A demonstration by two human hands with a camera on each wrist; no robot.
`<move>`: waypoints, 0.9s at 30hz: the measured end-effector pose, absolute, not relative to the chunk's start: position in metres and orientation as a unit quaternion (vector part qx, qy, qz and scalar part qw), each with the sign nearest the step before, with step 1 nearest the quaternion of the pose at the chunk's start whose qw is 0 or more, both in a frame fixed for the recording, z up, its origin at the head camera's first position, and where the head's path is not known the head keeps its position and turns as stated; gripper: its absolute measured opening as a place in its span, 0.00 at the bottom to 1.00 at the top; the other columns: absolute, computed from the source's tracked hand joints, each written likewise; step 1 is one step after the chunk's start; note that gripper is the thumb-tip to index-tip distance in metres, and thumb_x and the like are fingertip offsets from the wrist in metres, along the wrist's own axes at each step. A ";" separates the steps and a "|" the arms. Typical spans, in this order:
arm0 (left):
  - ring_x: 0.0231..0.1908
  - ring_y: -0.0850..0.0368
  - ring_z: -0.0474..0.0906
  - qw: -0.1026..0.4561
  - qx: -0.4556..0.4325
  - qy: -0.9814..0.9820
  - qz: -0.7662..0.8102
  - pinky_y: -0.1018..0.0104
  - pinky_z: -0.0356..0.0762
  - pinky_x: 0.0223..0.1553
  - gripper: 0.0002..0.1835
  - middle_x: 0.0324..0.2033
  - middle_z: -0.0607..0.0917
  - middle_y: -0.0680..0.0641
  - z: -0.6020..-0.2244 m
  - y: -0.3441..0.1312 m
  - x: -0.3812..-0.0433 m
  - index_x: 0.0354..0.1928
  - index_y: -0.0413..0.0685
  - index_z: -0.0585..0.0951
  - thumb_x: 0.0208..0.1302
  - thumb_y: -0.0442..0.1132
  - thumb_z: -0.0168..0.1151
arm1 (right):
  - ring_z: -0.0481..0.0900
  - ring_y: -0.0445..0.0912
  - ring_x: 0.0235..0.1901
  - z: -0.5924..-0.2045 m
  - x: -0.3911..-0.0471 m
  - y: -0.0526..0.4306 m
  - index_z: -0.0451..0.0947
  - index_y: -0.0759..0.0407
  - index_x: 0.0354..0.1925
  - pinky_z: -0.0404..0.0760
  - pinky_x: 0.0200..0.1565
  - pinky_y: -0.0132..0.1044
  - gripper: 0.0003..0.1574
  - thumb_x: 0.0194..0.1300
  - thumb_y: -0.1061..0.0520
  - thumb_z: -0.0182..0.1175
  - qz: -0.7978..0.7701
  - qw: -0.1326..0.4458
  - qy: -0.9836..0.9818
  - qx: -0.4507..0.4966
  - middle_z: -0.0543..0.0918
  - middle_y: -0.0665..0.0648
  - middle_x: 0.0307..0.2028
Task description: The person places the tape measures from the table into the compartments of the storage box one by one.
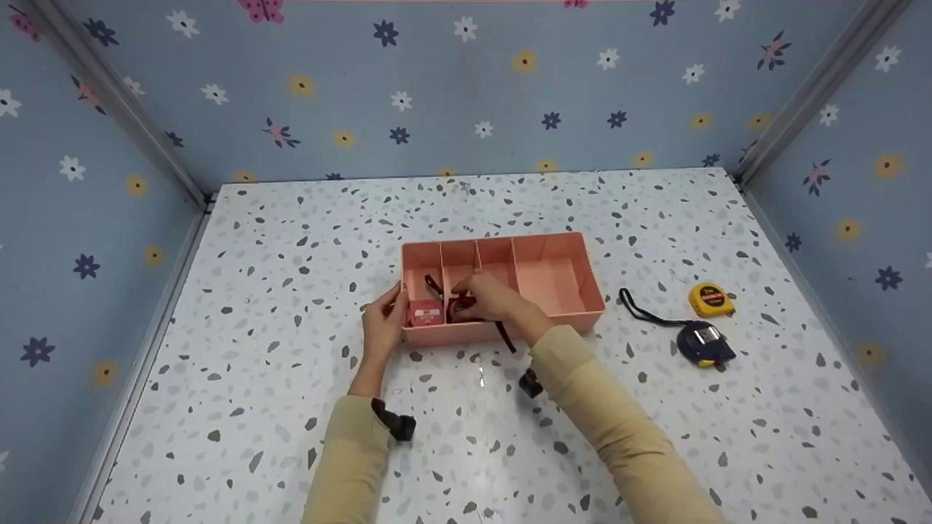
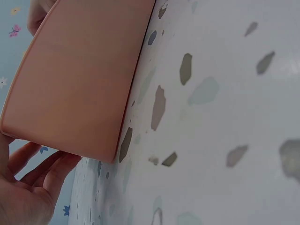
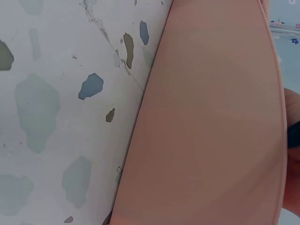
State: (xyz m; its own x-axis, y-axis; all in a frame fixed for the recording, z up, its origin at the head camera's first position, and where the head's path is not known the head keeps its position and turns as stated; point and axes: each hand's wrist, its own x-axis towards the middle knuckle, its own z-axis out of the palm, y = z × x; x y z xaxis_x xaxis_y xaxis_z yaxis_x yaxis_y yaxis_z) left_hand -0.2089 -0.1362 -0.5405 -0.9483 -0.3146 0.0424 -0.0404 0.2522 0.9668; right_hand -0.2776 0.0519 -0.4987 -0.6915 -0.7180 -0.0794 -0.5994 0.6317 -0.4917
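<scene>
The right hand [image 1: 491, 297] grips a black-and-red tape measure [image 1: 453, 313], black strap [image 1: 506, 338] pointing nearward over the rim, inside the second-from-left compartment of a long pink plastic tray [image 1: 557, 284] running left-to-right, its left wall touched by the unclenched left hand [image 1: 383, 324], speckled white tabletop [image 1: 291, 291] all around.

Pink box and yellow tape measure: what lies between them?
The black strap of the dark tape measure lies there, right of the pink box, in the head view.

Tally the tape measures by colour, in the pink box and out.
Red tape measure: 1
Black-and-red tape measure, partly hidden by the right hand: 1
Yellow tape measure: 1
Dark blue tape measure: 1
Total: 4
</scene>
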 end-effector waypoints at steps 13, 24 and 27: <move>0.39 0.54 0.75 0.106 0.118 -0.776 -0.610 0.68 0.72 0.37 0.19 0.46 0.79 0.41 -0.540 -0.136 -0.209 0.55 0.41 0.73 0.64 0.42 0.51 | 0.78 0.51 0.36 -0.494 -0.270 0.058 0.80 0.65 0.39 0.75 0.41 0.43 0.13 0.52 0.61 0.64 -0.307 0.136 0.850 -0.406 0.81 0.60 0.35; 0.41 0.55 0.75 0.098 0.124 -0.773 -0.614 0.65 0.72 0.41 0.19 0.48 0.78 0.43 -0.539 -0.136 -0.210 0.55 0.43 0.73 0.64 0.43 0.51 | 0.76 0.51 0.43 -0.480 -0.259 0.070 0.76 0.66 0.48 0.72 0.46 0.40 0.22 0.54 0.58 0.63 -0.318 0.118 0.861 -0.379 0.80 0.60 0.43; 0.42 0.54 0.75 0.092 0.126 -0.774 -0.614 0.64 0.72 0.42 0.19 0.49 0.77 0.43 -0.539 -0.136 -0.209 0.55 0.43 0.73 0.64 0.43 0.51 | 0.75 0.51 0.45 -0.476 -0.256 0.074 0.75 0.65 0.48 0.72 0.47 0.41 0.22 0.55 0.58 0.62 -0.338 0.120 0.853 -0.378 0.79 0.60 0.44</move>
